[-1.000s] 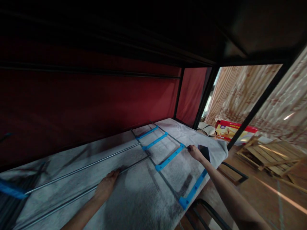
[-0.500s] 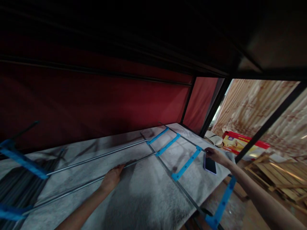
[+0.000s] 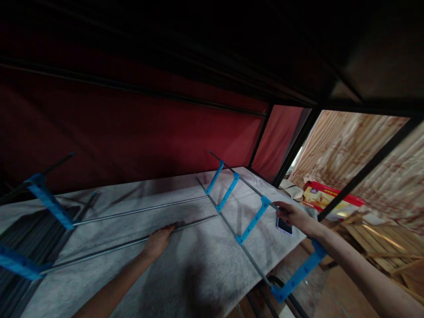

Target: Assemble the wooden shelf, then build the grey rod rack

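Observation:
My left hand [image 3: 159, 242] is closed round a thin metal rod [image 3: 109, 250] low over the grey cloth. That rod's far end lies beside a blue plastic connector [image 3: 228, 191], seemingly just off it. A second rod [image 3: 142, 210] runs parallel behind it. My right hand [image 3: 293, 216] grips the upper rail of a ladder-like frame [image 3: 247, 182], made of two rods joined by several blue connectors. The frame stands tilted, its lower rail near the cloth. At the left, another blue connector [image 3: 53, 205] joins the near ends of the rods.
A bundle of dark rods [image 3: 31, 247] lies at the left of the cloth-covered surface [image 3: 198, 269]. A phone [image 3: 284, 226] lies below my right hand. A red and yellow box [image 3: 331, 194] and wooden slats [image 3: 380, 247] are at the right. Dark framing hangs overhead.
My right hand has shifted slightly left, and the ladder-like frame has tipped more upright. The front rod's end now shows apart from the connector. The left-hand connectors have moved right and up.

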{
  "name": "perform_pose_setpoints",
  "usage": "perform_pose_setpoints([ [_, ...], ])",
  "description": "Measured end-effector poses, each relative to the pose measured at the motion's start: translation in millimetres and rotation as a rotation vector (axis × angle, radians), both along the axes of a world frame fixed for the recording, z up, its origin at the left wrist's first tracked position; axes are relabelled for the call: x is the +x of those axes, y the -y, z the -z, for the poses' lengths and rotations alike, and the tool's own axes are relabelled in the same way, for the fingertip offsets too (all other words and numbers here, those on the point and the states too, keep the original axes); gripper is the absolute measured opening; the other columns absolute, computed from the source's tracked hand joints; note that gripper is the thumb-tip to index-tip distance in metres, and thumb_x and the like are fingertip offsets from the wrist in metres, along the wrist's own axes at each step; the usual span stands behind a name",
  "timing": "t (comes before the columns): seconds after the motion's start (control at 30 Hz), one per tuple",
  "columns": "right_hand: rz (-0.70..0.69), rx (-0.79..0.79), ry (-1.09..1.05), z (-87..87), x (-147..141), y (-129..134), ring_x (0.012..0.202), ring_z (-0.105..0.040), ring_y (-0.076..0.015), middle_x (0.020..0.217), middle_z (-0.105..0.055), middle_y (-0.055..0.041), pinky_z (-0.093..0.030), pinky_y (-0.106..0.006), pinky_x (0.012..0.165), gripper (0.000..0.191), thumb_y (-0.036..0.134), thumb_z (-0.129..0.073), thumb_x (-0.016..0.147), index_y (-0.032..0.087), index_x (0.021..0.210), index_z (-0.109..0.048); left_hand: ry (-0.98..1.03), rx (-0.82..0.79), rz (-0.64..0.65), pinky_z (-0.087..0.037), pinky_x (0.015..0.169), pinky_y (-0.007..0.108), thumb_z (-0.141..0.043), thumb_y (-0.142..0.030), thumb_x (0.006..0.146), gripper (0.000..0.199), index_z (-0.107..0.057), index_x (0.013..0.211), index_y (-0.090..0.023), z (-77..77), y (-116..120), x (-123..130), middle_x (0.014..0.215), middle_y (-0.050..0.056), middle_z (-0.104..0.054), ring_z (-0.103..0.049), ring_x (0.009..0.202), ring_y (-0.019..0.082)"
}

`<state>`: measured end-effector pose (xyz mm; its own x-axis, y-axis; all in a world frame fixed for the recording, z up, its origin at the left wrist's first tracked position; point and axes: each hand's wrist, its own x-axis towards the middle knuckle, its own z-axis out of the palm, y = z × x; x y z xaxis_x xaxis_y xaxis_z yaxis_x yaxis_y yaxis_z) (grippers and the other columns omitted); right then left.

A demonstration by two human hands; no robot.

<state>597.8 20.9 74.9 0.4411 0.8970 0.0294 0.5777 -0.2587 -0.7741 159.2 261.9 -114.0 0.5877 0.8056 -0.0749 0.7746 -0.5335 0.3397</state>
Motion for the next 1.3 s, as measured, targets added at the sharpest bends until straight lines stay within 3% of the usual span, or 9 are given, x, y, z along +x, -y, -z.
perform_pose_setpoints([
  [0.1, -0.126, -0.097, -0.357, -25.6, -32, 14, 0.05, -0.044, -0.0081, 0.066, -0.054, 0.0033, -0.031, -0.019, 0.043, 0.033, 0.03, -0.069, 0.068, 0.018, 0.099, -0.065, -0.025, 0.017, 0.002, -0.046, 0.099, 0.037, -0.03, -0.002, 0.084, 0.06, -0.054, 0.136, -0.017, 0.9, 1, 2, 0.136, 0.01, -0.06, -0.063, 0.115, 0.024],
  [0.2, -0.119, -0.121, -0.515, -45.2, -60, 26, 0.051, -0.04, -0.0069, 0.063, -0.047, 0.0047, -0.024, -0.017, 0.042, 0.032, 0.029, -0.075, 0.067, 0.02, 0.095, -0.065, -0.045, 0.015, -0.009, -0.048, 0.097, 0.038, -0.031, -0.002, 0.084, 0.059, -0.055, 0.136, -0.017, -0.6, 0, 3, 0.136, 0.011, -0.06, -0.064, 0.114, 0.025],
  [0.3, -0.089, -0.103, -0.619, -51.5, -78, 31, 0.05, -0.036, -0.0059, 0.064, -0.047, 0.0048, -0.018, -0.017, 0.041, 0.035, 0.028, -0.078, 0.064, 0.021, 0.095, -0.063, -0.053, 0.019, -0.017, -0.048, 0.097, 0.038, -0.032, -0.005, 0.086, 0.056, -0.055, 0.136, -0.018, -0.9, -2, 2, 0.136, 0.011, -0.06, -0.064, 0.114, 0.025],
  [0.5, -0.023, -0.059, -0.723, -41.4, -93, 35, 0.05, -0.033, -0.0052, 0.068, -0.048, 0.0038, -0.015, -0.016, 0.038, 0.037, 0.028, -0.081, 0.059, 0.021, 0.09, -0.061, -0.065, 0.033, -0.034, -0.046, 0.099, 0.036, -0.033, -0.008, 0.089, 0.053, -0.055, 0.135, -0.02, 2.2, -1, -1, 0.135, 0.008, -0.061, -0.062, 0.115, 0.023],
  [0.77, -0.022, -0.035, -0.794, -21.5, -119, 53, 0.047, -0.032, -0.0041, 0.07, -0.048, 0.0039, -0.013, -0.015, 0.037, 0.035, 0.029, -0.079, 0.066, 0.022, 0.094, -0.059, -0.013, 0.018, -0.026, -0.047, 0.098, 0.04, -0.035, -0.007, 0.088, 0.055, -0.054, 0.136, -0.022, -0.9, 2, -2, 0.134, 0.009, -0.062, -0.063, 0.112, 0.025],
  [1.03, 0.041, 0.051, -0.987, -16.4, -118, 46, 0.05, -0.035, -0.0041, 0.069, -0.049, 0.0031, -0.017, -0.013, 0.036, 0.033, 0.019, -0.081, 0.065, 0.02, 0.091, -0.061, 0.019, -0.006, -0.035, -0.046, 0.098, 0.045, -0.034, -0.009, 0.089, 0.053, -0.054, 0.137, -0.02, 1.1, 4, -4, 0.131, 0.011, -0.063, -0.064, 0.111, 0.028],
  [1.3, 0.014, 0.067, -1.046, -8.5, -145, 47, 0.049, -0.036, -0.0023, 0.069, -0.053, 0.0039, -0.019, -0.01, 0.035, 0.033, 0.02, -0.083, 0.066, 0.019, 0.091, -0.062, -0.028, 0.022, -0.018, -0.046, 0.1, 0.038, -0.032, -0.007, 0.088, 0.056, -0.054, 0.137, -0.023, -0.3, 8, -5, 0.135, 0.006, -0.061, -0.063, 0.114, 0.024],
])
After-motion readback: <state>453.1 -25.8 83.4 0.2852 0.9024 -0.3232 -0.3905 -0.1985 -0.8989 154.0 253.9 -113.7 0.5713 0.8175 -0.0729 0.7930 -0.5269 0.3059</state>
